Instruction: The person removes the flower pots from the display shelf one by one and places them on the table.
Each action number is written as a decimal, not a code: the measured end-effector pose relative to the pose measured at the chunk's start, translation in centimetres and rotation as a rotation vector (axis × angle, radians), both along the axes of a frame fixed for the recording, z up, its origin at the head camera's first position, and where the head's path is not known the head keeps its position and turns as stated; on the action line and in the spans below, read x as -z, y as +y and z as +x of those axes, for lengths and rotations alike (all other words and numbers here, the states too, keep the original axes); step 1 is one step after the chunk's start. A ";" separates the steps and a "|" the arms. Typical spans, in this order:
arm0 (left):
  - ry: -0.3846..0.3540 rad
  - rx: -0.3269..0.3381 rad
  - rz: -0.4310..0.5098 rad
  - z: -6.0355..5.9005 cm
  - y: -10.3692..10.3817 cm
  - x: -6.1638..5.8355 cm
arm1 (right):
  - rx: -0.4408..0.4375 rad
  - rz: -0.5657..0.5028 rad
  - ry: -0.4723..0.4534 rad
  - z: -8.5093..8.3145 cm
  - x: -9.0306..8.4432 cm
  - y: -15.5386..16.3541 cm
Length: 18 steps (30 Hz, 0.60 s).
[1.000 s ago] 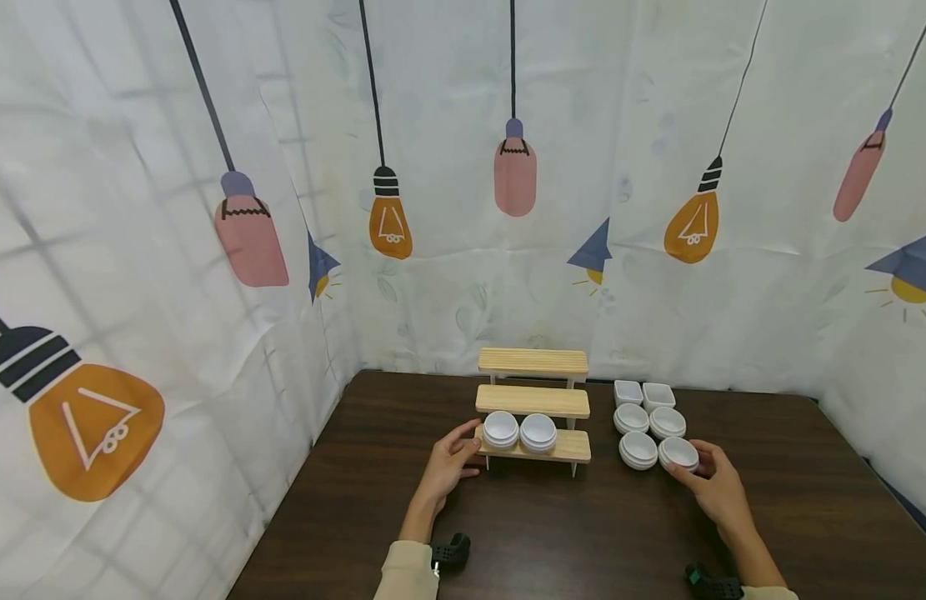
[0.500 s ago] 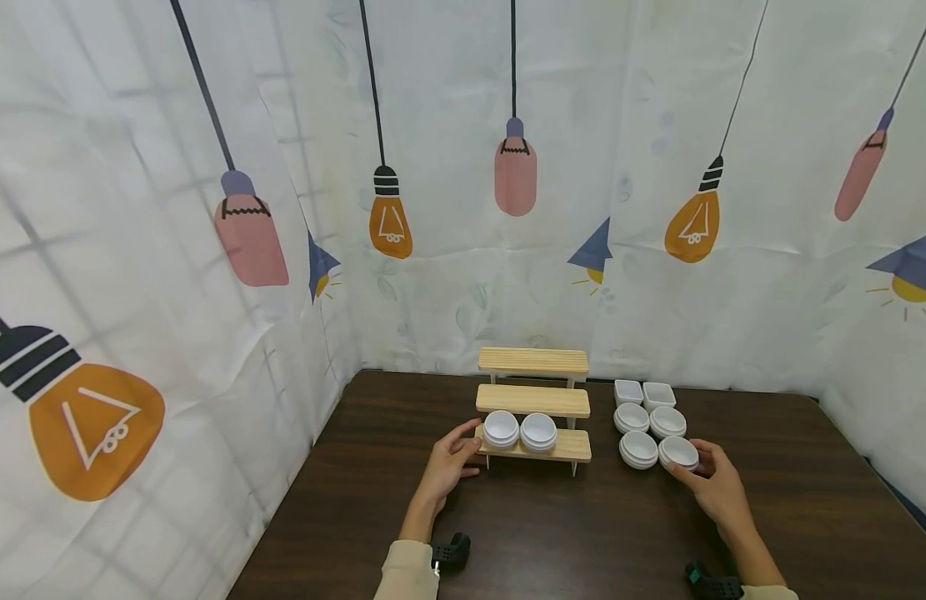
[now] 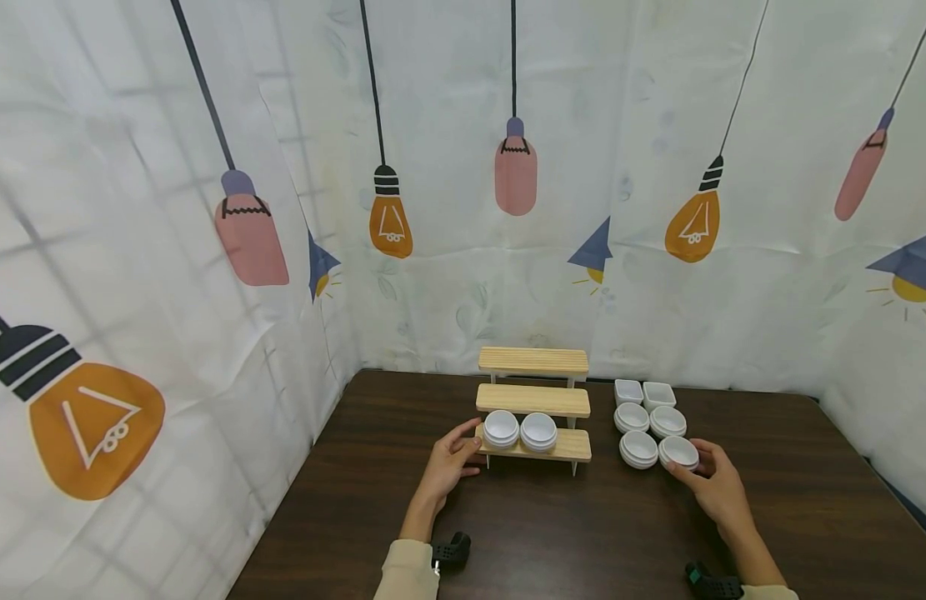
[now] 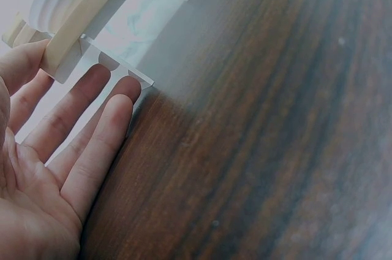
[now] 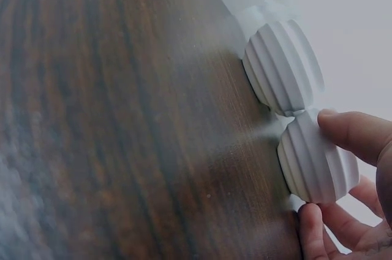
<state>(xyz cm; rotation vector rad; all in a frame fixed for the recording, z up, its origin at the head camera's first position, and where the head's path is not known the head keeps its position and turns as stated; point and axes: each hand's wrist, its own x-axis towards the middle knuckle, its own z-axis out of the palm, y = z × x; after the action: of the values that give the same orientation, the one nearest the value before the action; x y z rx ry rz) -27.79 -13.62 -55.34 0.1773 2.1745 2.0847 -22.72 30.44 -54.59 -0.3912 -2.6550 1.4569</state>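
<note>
A three-step wooden display stand (image 3: 573,447) on clear legs stands on the dark table. Two white round bowls (image 3: 538,427) with stepped sides sit side by side on its lowest step. My left hand (image 3: 444,468) holds the left end of that step; in the left wrist view the thumb lies on the board's end (image 4: 61,51) and the other fingers reach out below it. To the right, my right hand (image 3: 713,483) pinches a white round bowl (image 5: 315,159) between thumb and fingers, at the near right corner of a group. Its neighbour bowl (image 5: 282,67) is right against it.
Behind the pinched bowl are more white round bowls (image 3: 632,417) and two square white dishes (image 3: 658,395) at the back. The stand's middle step (image 3: 533,401) and top step (image 3: 533,361) are bare. A patterned white curtain (image 3: 447,308) closes off the table's far edge.
</note>
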 end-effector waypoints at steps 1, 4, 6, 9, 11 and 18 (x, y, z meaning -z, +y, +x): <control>0.002 0.001 -0.001 0.0 0.0 0.0 | -0.001 0.002 0.000 0.0 0.0 0.0; 0.005 0.001 -0.002 0.1 0.0 -0.1 | 0.002 0.009 0.004 0.0 0.1 0.1; 0.004 0.001 0.000 0.1 0.0 -0.1 | 0.001 0.006 0.008 0.0 0.1 0.2; 0.001 -0.002 0.008 0.1 0.0 -0.2 | -0.011 -0.001 0.002 0.1 -0.1 0.3; 0.000 -0.004 0.012 0.1 0.1 -0.1 | -0.022 -0.009 -0.001 0.1 -0.2 0.5; 0.001 -0.005 0.010 0.1 0.0 -0.1 | -0.039 -0.014 0.005 0.4 -1.0 0.8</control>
<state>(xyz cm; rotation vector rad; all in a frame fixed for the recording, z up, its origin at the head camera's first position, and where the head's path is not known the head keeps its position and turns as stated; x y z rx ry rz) -27.71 -13.58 -55.27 0.1742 2.1675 2.0991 -22.34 31.29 -53.59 -0.3389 -2.6647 1.4856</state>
